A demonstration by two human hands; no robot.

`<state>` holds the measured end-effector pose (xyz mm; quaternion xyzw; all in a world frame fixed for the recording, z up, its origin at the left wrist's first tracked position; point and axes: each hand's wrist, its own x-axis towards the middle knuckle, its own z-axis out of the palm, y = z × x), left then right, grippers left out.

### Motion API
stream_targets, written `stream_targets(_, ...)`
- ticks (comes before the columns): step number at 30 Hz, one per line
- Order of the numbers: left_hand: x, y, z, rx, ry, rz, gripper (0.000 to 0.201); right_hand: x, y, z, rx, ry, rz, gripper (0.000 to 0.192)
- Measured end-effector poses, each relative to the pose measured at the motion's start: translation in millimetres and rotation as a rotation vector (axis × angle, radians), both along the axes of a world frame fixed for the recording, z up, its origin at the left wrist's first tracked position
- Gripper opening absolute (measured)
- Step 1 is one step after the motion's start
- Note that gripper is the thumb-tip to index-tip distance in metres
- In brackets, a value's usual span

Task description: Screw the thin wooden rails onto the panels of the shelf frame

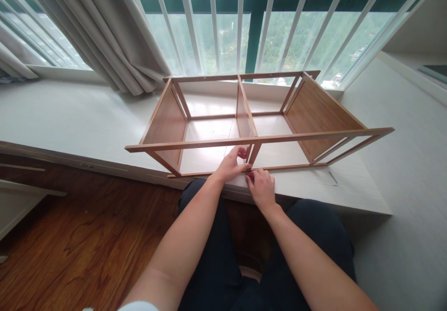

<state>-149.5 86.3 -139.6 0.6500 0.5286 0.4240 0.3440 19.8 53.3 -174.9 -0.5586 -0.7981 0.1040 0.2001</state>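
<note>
A wooden frame (244, 120) lies on its side on the white ledge (70, 115) at the centre of the frame. Both hands meet at the foot of its middle divider, low centre: the left hand (231, 164) curls its fingers round the bottom rail, and the right hand (261, 187) pinches something too small to tell against that rail. A thin metal pin (333, 178) lies on the ledge to the right.

Open light-wood shelf frame (251, 115) on its side atop the white ledge (70, 115), centre divider upright.

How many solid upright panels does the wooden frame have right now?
3: left end panel, middle divider, which the hands work just below, and right end panel.
</note>
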Motion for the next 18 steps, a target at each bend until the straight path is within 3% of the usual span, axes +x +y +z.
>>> stream_targets(18, 0.9, 0.0, -1.6, 0.009, 0.009, 0.003, 0.043, 0.8, 5.2, -3.6, 0.067, -0.028, -0.025, 0.017)
